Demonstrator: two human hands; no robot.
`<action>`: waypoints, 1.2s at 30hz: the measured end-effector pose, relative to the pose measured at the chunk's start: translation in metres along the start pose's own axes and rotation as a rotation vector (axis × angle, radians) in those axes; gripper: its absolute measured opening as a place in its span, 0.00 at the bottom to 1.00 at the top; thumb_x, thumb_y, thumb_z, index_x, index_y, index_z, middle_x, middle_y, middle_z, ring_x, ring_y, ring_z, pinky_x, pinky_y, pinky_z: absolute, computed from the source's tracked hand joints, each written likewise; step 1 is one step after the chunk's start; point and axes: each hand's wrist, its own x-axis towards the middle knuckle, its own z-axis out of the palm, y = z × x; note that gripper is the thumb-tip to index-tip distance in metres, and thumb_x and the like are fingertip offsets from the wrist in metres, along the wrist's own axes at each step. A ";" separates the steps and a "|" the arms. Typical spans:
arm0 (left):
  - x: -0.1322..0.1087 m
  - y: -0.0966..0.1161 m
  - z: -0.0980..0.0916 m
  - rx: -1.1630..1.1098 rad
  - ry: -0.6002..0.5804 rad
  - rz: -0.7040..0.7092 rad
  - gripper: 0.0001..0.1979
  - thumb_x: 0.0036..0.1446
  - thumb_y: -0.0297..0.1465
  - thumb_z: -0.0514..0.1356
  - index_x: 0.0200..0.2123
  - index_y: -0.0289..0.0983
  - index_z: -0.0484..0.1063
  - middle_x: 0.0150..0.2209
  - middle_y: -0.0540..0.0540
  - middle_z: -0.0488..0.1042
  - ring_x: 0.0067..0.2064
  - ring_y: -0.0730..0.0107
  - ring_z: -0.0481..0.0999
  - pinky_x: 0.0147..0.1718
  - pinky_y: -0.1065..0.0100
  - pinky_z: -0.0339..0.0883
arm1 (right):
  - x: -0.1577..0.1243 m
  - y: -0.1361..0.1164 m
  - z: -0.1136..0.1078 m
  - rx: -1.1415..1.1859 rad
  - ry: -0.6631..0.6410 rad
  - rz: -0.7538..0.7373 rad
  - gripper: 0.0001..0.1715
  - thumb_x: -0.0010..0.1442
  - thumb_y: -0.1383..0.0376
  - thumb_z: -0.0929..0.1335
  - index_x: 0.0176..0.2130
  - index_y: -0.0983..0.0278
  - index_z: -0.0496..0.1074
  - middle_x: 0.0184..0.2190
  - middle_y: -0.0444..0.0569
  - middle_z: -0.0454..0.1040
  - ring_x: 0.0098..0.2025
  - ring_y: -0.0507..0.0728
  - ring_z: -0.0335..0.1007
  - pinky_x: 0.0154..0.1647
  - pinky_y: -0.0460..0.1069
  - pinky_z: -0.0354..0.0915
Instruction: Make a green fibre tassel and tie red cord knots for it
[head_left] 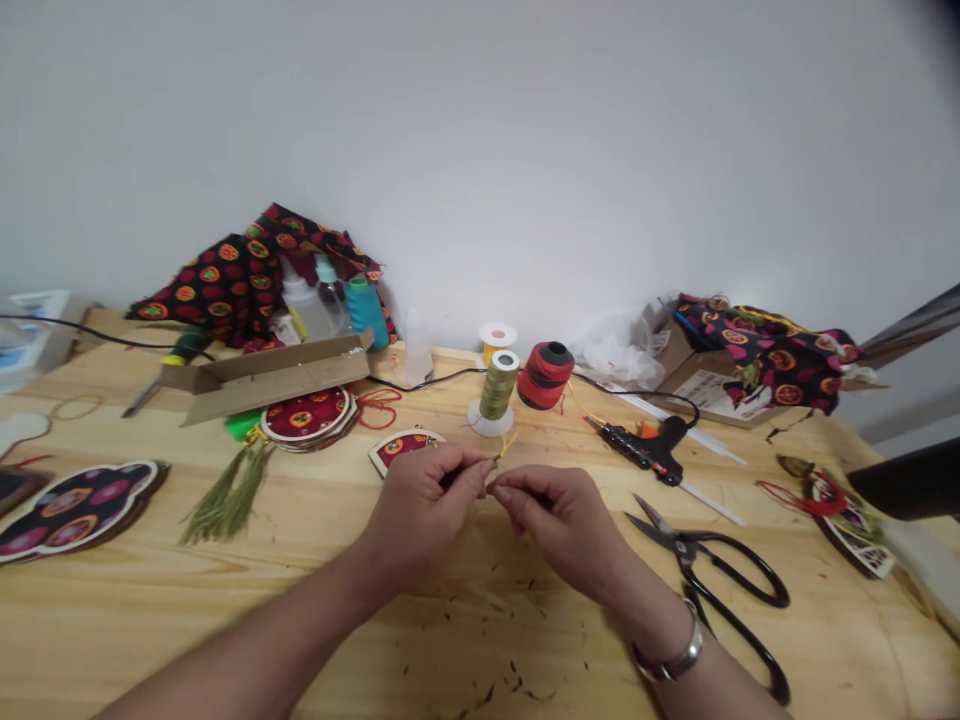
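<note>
Left hand (424, 505) and right hand (559, 515) meet over the wooden table (225, 600), fingertips pressed together and pinching a yellow thread (508, 445) whose end rises between them. Black scissors (720, 575) lie near the right hand. Beyond the hands stand an olive spool (498, 385) and a red spool (546, 375).

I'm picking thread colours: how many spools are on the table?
3: an olive spool upright mid-table, a red spool beside it on the right, a yellow spool behind them near the wall. More may hide behind the cardboard box.
</note>
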 end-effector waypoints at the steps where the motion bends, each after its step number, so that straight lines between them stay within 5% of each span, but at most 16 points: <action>1: 0.000 0.000 0.000 0.005 -0.001 -0.009 0.07 0.54 0.29 0.57 0.27 0.37 0.74 0.22 0.54 0.73 0.26 0.75 0.70 0.27 0.75 0.62 | -0.001 0.000 0.001 -0.047 0.005 -0.043 0.11 0.58 0.67 0.63 0.29 0.65 0.73 0.19 0.40 0.62 0.23 0.47 0.53 0.24 0.42 0.53; 10: 0.002 0.000 -0.001 0.076 0.015 0.001 0.10 0.55 0.30 0.56 0.22 0.37 0.70 0.21 0.55 0.70 0.25 0.76 0.68 0.27 0.75 0.60 | -0.010 -0.005 0.001 -0.385 0.021 -0.198 0.12 0.63 0.68 0.58 0.36 0.62 0.69 0.25 0.42 0.71 0.26 0.48 0.62 0.30 0.43 0.54; 20: 0.001 -0.003 -0.002 0.123 0.028 0.024 0.10 0.55 0.29 0.56 0.22 0.37 0.70 0.20 0.55 0.69 0.25 0.75 0.68 0.27 0.75 0.60 | -0.012 -0.005 0.001 -0.685 0.051 -0.302 0.10 0.61 0.71 0.58 0.37 0.63 0.67 0.23 0.43 0.70 0.24 0.50 0.61 0.26 0.46 0.48; 36: 0.001 0.002 -0.001 0.124 0.046 0.015 0.07 0.53 0.29 0.57 0.25 0.37 0.73 0.21 0.55 0.70 0.24 0.74 0.69 0.25 0.74 0.61 | -0.013 -0.008 -0.001 -0.846 -0.024 -0.334 0.10 0.58 0.72 0.58 0.34 0.65 0.67 0.21 0.44 0.69 0.22 0.50 0.59 0.23 0.46 0.46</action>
